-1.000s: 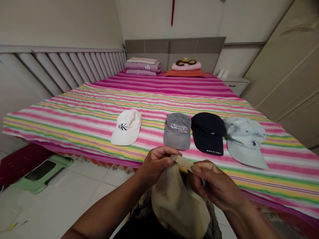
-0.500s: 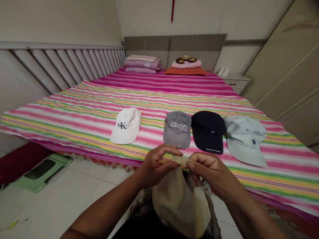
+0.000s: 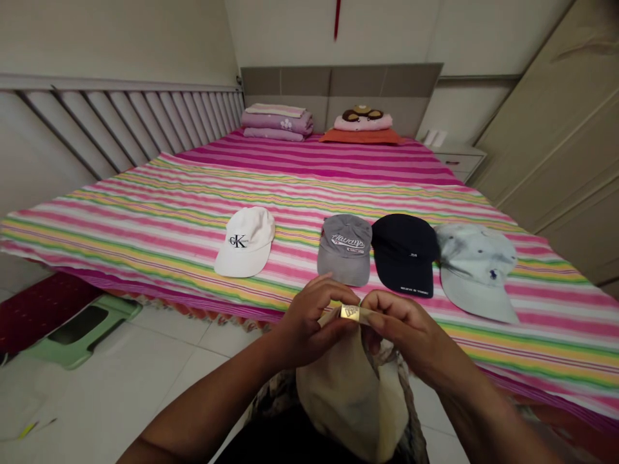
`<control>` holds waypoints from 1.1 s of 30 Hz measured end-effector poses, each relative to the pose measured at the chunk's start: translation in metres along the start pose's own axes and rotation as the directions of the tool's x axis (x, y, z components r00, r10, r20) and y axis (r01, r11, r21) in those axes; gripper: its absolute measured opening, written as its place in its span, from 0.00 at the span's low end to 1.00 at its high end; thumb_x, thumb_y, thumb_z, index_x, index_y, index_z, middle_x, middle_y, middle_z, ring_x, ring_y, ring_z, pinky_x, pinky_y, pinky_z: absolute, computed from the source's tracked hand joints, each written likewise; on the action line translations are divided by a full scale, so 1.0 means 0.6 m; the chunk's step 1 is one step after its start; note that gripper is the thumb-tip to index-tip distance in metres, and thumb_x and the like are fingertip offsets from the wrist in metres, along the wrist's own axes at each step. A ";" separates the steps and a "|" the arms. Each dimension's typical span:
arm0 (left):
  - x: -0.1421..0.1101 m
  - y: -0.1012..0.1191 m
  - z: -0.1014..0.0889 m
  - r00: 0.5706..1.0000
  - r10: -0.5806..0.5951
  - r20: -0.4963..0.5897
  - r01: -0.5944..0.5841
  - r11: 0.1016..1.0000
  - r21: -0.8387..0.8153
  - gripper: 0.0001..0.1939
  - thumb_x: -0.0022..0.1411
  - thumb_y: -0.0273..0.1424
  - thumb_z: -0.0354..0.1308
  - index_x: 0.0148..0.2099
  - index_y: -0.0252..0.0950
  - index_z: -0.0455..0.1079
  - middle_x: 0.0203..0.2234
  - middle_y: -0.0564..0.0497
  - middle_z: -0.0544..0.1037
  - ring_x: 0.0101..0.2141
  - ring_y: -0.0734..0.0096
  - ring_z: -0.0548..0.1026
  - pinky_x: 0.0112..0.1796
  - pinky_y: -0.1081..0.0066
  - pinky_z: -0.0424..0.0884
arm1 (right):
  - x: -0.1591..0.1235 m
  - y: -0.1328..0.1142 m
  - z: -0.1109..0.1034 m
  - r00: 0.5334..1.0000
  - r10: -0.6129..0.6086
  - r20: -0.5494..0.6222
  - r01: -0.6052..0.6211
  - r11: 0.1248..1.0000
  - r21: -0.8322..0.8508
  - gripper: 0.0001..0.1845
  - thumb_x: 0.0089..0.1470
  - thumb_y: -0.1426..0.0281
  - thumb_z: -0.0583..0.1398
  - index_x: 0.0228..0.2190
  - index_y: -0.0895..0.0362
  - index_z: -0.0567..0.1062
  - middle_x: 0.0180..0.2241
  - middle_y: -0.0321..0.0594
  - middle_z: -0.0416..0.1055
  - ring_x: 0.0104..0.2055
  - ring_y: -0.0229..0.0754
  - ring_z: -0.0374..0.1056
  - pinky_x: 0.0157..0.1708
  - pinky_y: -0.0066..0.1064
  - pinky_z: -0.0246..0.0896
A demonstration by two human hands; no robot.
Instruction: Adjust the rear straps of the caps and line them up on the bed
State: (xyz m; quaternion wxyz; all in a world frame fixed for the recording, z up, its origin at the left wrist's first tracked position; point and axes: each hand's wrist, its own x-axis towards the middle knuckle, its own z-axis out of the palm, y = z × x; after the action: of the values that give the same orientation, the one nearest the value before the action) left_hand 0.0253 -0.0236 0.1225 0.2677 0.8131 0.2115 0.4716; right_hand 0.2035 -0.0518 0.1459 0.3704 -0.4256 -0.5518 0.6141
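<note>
A beige cap (image 3: pixel 333 386) hangs over my lap, its back strap pulled up between my two hands. The strap carries a shiny gold buckle (image 3: pixel 351 312) with lettering too small to read. My left hand (image 3: pixel 314 316) is closed on the strap at the buckle's left side. On the other side, my right hand (image 3: pixel 401 322) pinches the strap just beside the buckle. Beyond my hands lie a grey cap (image 3: pixel 344 248) with white lettering and a dark navy cap (image 3: pixel 405 254). Part of the beige cap is hidden behind my hands.
A white cap (image 3: pixel 246 241) lies left on the striped bed sheet (image 3: pixel 159 245), and a pale tie-dye cap (image 3: pixel 476 270) lies right. Folded bedding (image 3: pixel 278 122) sits near the headboard (image 3: pixel 290 84). A green stool (image 3: pixel 82 335) stands on the tiled floor at left.
The buckle has tilted and now catches the light, facing me more. My fingers have shifted slightly around the strap. The other caps stay where they were.
</note>
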 end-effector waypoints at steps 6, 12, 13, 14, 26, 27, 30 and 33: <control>0.002 -0.003 -0.003 1.000 0.007 -0.011 -0.007 1.000 -0.021 0.10 0.55 0.31 0.57 0.40 0.34 0.66 0.33 0.47 0.75 0.36 0.69 0.72 0.47 0.59 0.61 | -0.002 0.008 -0.011 0.999 0.012 -0.033 -0.011 0.999 0.040 0.12 0.48 0.63 0.59 0.22 0.58 0.66 0.18 0.31 0.63 0.19 0.31 0.58 0.20 0.23 0.51; 0.003 -0.003 0.000 1.000 -0.005 0.013 0.006 0.999 -0.044 0.10 0.52 0.31 0.59 0.38 0.34 0.66 0.31 0.47 0.76 0.34 0.69 0.74 0.48 0.58 0.61 | 0.001 0.015 -0.002 0.999 0.033 -0.009 -0.032 0.992 0.119 0.13 0.49 0.62 0.60 0.24 0.59 0.68 0.17 0.31 0.64 0.18 0.30 0.58 0.19 0.23 0.50; 0.002 -0.003 0.000 1.000 -0.007 0.003 0.007 0.999 -0.053 0.10 0.52 0.31 0.59 0.38 0.34 0.66 0.31 0.47 0.76 0.33 0.69 0.73 0.47 0.59 0.62 | 0.002 0.017 -0.003 0.999 0.034 0.005 -0.035 0.991 0.130 0.13 0.50 0.61 0.59 0.25 0.58 0.68 0.18 0.33 0.66 0.19 0.31 0.60 0.20 0.24 0.51; 0.002 -0.004 -0.002 1.000 -0.010 -0.008 0.009 0.998 -0.061 0.10 0.52 0.31 0.59 0.37 0.34 0.67 0.31 0.47 0.76 0.33 0.70 0.73 0.47 0.60 0.62 | 0.002 0.019 -0.005 0.999 0.036 0.020 -0.038 0.990 0.138 0.13 0.50 0.60 0.58 0.27 0.59 0.69 0.19 0.34 0.67 0.20 0.33 0.61 0.22 0.25 0.53; 0.004 -0.007 0.000 0.998 -0.012 0.063 0.021 0.990 -0.141 0.11 0.51 0.29 0.61 0.39 0.33 0.69 0.31 0.45 0.75 0.35 0.68 0.73 0.42 0.64 0.66 | 0.003 0.011 0.000 0.997 0.080 0.013 -0.081 0.989 0.120 0.14 0.44 0.63 0.62 0.19 0.59 0.67 0.12 0.29 0.61 0.13 0.28 0.52 0.14 0.21 0.44; 0.004 -0.007 -0.001 0.997 -0.024 0.067 0.035 0.987 -0.158 0.11 0.50 0.29 0.61 0.39 0.33 0.69 0.31 0.46 0.75 0.35 0.68 0.73 0.42 0.64 0.65 | 0.003 0.010 0.001 0.996 0.085 0.010 -0.085 0.990 0.112 0.14 0.43 0.62 0.62 0.19 0.59 0.67 0.12 0.29 0.61 0.13 0.27 0.51 0.14 0.21 0.43; 0.002 -0.013 -0.006 0.975 -0.160 0.155 0.204 0.922 -0.329 0.14 0.51 0.34 0.61 0.40 0.33 0.71 0.34 0.44 0.75 0.36 0.67 0.73 0.41 0.65 0.66 | 0.003 0.010 -0.002 0.995 0.101 0.000 -0.100 0.990 0.103 0.15 0.42 0.62 0.63 0.19 0.59 0.67 0.11 0.27 0.58 0.12 0.26 0.49 0.13 0.20 0.40; 0.005 -0.024 -0.015 0.879 -0.347 0.326 0.474 0.699 -0.536 0.23 0.54 0.44 0.55 0.47 0.34 0.68 0.40 0.41 0.74 0.41 0.63 0.73 0.40 0.65 0.66 | 0.005 0.013 -0.007 0.994 0.105 -0.006 -0.104 0.988 0.115 0.14 0.42 0.63 0.63 0.19 0.59 0.66 0.10 0.26 0.57 0.11 0.25 0.46 0.12 0.20 0.39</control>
State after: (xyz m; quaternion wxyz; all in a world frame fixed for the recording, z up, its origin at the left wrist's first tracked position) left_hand 0.0173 -0.0085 0.1189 0.6299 0.6600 0.1996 0.3575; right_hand 0.2066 -0.0485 0.1376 0.3648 -0.4357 -0.4904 0.6607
